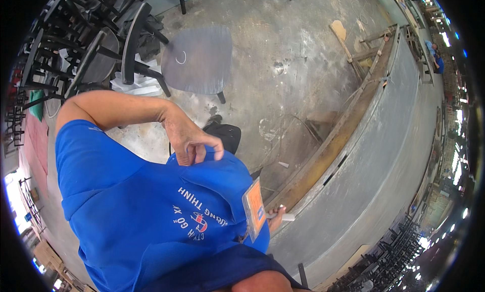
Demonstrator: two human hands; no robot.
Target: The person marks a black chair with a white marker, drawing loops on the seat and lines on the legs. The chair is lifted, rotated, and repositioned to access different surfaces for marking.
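My left hand (189, 140) is at the front of my blue shirt (146, 191), its fingers curled and closed on the raised cloth. My right hand (275, 219) shows only in part beyond an orange badge (255, 209) hanging from the shirt. It is at the near edge of a long grey-topped table (348, 191), closed around a small, pale, flat-looking piece (287, 217) whose kind I cannot make out. Most of the right forearm is hidden behind the shirt and badge.
A chair with a dark grey seat (199, 59) and black backrest (135, 44) stands ahead, a thin white loop on its seat. Stacked black chairs (55, 54) crowd the far left. Wooden pieces (341, 41) lie on the concrete floor. A person in blue (438, 64) is at the far right.
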